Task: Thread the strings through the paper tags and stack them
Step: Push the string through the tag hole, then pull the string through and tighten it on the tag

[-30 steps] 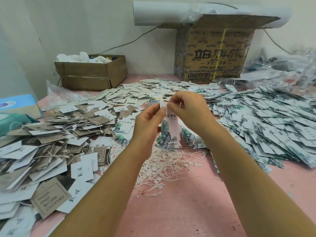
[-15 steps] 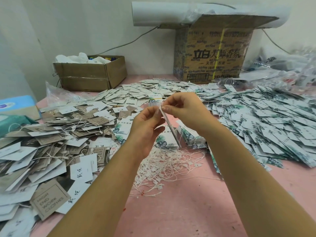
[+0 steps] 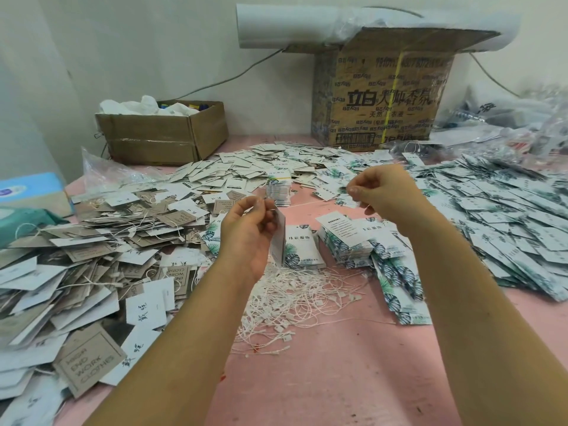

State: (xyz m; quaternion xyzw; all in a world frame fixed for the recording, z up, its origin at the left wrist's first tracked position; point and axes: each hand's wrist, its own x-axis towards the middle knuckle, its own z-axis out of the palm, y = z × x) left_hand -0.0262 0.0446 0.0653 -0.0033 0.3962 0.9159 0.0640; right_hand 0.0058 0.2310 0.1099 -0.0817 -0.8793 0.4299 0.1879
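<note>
Centre frame, the left hand [image 3: 249, 229] pinches a white leaf-printed paper tag [image 3: 279, 241] edge-on above the loose white strings [image 3: 295, 299] on the pink table [image 3: 338, 379], while the right hand [image 3: 382, 190], upper right of it, curls into a pinch, on what one cannot tell.

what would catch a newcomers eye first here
The pink table is flooded with paper: a heap of grey-brown and white tags on the left, a heap of leaf-printed tags on the right. In the middle, the left hand holds one tag edge-on, while the right hand, apart from it, pinches what looks like a thin string. Below the hands lies a tangle of white strings.
</note>
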